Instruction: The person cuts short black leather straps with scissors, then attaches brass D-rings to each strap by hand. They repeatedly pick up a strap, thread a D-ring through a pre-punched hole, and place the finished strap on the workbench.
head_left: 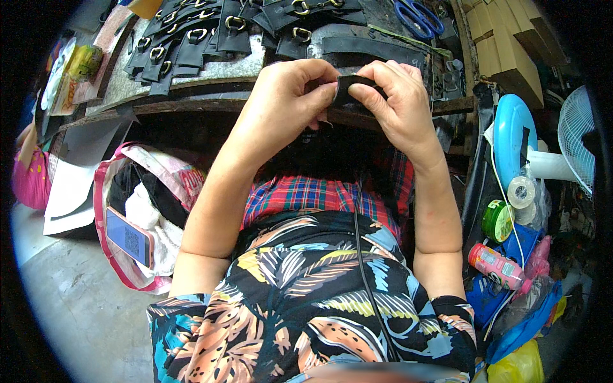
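Observation:
Both of my hands pinch one small black strap piece (352,84) at the front edge of the worktable (191,96). My left hand (295,89) grips its left end with thumb and fingers. My right hand (394,96) holds its right end, fingers curled over the top. Most of the strap is hidden between my fingers. Just beyond my hands, rows of black strap pieces with brass rings (191,38) lie on the table.
Blue-handled scissors (418,17) lie at the table's back right beside cardboard boxes (504,45). On the floor to my left stands an open bag (137,210) holding a phone (129,237). To my right are tape rolls (498,220), a pink bottle (497,265) and a white fan (575,137).

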Demonstrator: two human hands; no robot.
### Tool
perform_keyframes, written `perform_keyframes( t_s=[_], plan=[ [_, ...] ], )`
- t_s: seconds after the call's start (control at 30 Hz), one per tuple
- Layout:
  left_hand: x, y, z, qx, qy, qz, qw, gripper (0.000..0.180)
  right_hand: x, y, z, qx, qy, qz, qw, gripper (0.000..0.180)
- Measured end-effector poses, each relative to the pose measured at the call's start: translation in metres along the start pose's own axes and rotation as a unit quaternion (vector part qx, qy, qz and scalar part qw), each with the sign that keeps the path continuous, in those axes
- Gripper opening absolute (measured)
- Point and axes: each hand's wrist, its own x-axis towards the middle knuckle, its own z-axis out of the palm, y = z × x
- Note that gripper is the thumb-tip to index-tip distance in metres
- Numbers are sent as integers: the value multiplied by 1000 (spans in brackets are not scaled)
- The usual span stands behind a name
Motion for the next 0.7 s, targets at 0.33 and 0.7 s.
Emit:
perform_keyframes(
  t_s=[0.33,0.7],
  plan=[
    [-2,-2,-5,336,113,132,926,16,-13,-3,-6,-57,45,-7,997,35],
    [-15,-3,4,315,201,204,905,10,-13,-7,-6,-75,27,4,997,26]
  ],
)
